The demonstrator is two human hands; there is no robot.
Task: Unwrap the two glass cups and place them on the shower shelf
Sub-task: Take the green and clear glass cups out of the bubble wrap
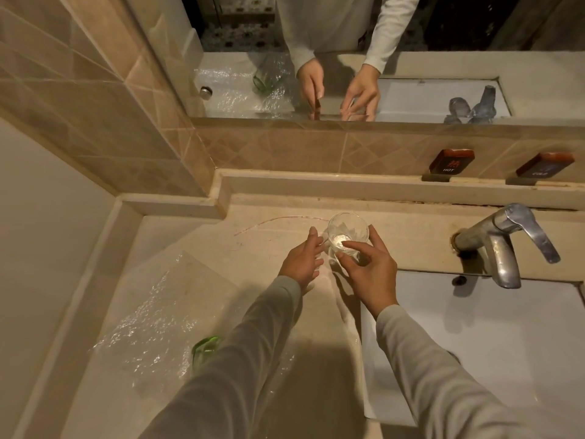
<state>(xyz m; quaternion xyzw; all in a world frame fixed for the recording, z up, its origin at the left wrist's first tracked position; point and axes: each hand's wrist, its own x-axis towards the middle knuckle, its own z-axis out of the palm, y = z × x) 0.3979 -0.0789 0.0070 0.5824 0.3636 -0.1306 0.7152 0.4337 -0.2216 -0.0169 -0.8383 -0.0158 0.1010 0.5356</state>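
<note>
A clear glass cup (pixel 347 233) stands upright on the beige counter (pixel 269 236) near the back ledge. My right hand (pixel 368 267) curls around its right and near side, fingertips on the glass. My left hand (pixel 302 259) lies just left of the cup, fingers fairly straight, their tips touching or almost touching its side. A green glass cup (pixel 205 346) lies on its side in clear bubble wrap (pixel 152 321) at the counter's near left, partly hidden behind my left sleeve.
A white sink basin (pixel 493 343) lies to the right, with a metal tap (pixel 503 242) behind it. Hot and cold labels (pixel 451 161) sit on the tiled back wall under a mirror (pixel 316 58). A raised ledge (pixel 348 188) borders the counter at the back.
</note>
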